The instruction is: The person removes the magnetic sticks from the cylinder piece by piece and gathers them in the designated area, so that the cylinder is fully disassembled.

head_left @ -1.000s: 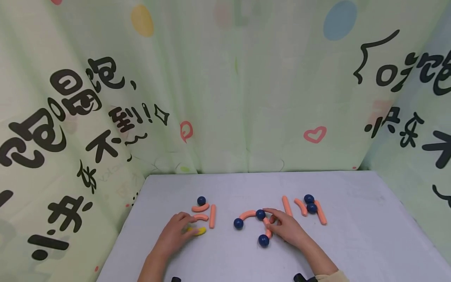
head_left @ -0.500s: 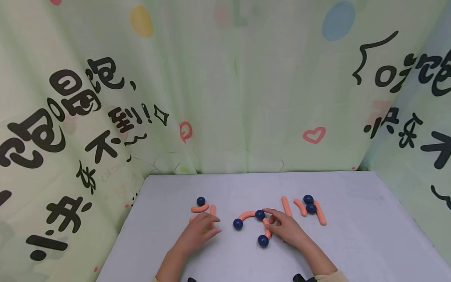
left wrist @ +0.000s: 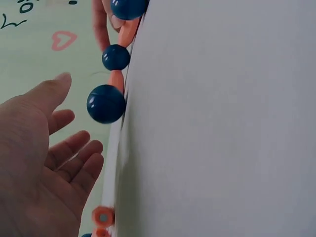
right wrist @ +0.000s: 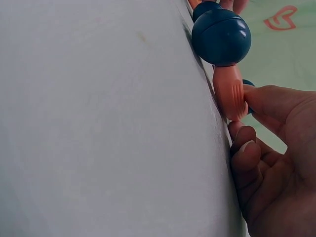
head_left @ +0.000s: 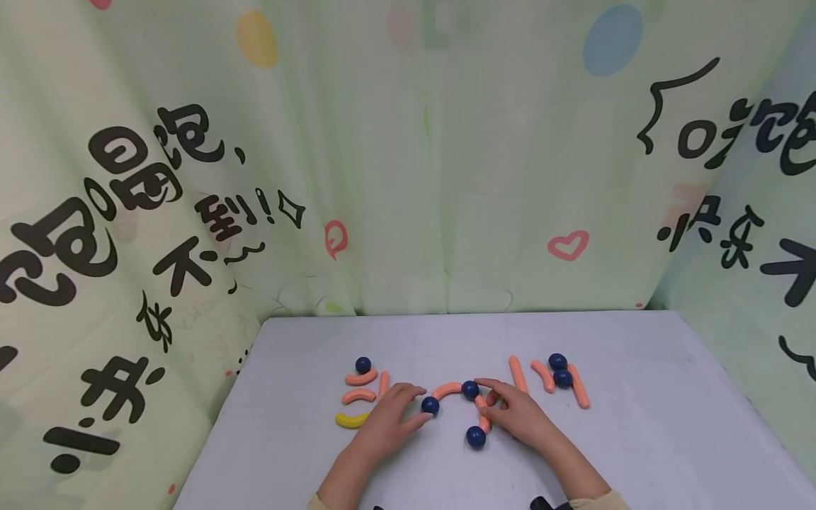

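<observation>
A chain of dark blue balls and salmon-orange rods lies mid-table. A curved rod (head_left: 448,389) joins the left ball (head_left: 430,406) to the middle ball (head_left: 470,390); another rod (right wrist: 229,91) runs down to the front ball (head_left: 476,438). My right hand (head_left: 524,412) pinches that rod, thumb against its side in the right wrist view, with a fingertip at the middle ball. My left hand (head_left: 387,426) holds nothing; its thumb and fingers are spread beside the left ball. In the left wrist view a gap shows between this hand and the ball (left wrist: 106,104).
Left of the chain lie a yellow curved piece (head_left: 350,421), a loose blue ball (head_left: 363,365), two curved orange rods (head_left: 359,397) and a straight one (head_left: 384,382). Right of it are several orange rods (head_left: 579,386) with two touching blue balls (head_left: 558,362). A printed curtain (head_left: 395,177) hangs behind the table.
My left hand has let go of the yellow curved piece, leaving it on the table at left, and moved right to the chain's left ball. My right hand has stayed in place.
</observation>
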Motion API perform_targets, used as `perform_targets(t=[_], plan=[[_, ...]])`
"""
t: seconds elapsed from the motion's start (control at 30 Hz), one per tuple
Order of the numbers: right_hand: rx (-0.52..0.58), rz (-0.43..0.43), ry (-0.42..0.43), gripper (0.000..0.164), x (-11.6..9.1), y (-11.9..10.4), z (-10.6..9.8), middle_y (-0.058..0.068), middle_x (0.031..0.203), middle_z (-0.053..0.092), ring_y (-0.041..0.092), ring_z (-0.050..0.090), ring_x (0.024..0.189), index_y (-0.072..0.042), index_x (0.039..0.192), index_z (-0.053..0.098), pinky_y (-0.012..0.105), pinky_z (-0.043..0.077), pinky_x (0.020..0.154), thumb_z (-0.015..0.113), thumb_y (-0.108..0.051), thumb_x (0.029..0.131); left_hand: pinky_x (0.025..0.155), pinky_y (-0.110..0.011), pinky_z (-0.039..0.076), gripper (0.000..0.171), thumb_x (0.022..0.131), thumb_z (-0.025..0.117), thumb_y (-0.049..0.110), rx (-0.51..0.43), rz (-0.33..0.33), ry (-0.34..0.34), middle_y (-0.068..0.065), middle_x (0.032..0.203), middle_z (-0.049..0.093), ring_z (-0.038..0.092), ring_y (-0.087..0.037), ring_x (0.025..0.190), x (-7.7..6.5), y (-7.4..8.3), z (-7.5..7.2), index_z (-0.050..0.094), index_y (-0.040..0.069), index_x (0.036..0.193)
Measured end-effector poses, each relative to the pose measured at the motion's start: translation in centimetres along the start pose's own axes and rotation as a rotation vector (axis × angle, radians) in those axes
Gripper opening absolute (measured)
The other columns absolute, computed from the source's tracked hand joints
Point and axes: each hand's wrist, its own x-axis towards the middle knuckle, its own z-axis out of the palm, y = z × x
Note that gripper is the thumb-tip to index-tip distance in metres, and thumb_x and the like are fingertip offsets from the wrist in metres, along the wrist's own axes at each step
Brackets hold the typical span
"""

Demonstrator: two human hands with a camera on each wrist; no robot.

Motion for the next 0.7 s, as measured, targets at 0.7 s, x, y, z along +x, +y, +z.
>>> perform_targets(t=[0.7], plan=[[0.013, 0.042, 0.012, 0.048, -0.1, -0.1, 0.1, -0.003, 0.095, 0.059, 0.015, 0.049, 0.058, -0.033, 0.135, 0.058, 0.026, 0.040, 0.047, 0.073, -0.028, 0.090, 0.100, -0.041, 0.050, 0.044, 0.089, 0.072, 0.041, 0.071, -0.122, -0.010, 0.004, 0.125, 0.066, 0.058, -0.017, 0.115, 2.0, 1.1, 2.3, 0.064, 0.026, 0.129]])
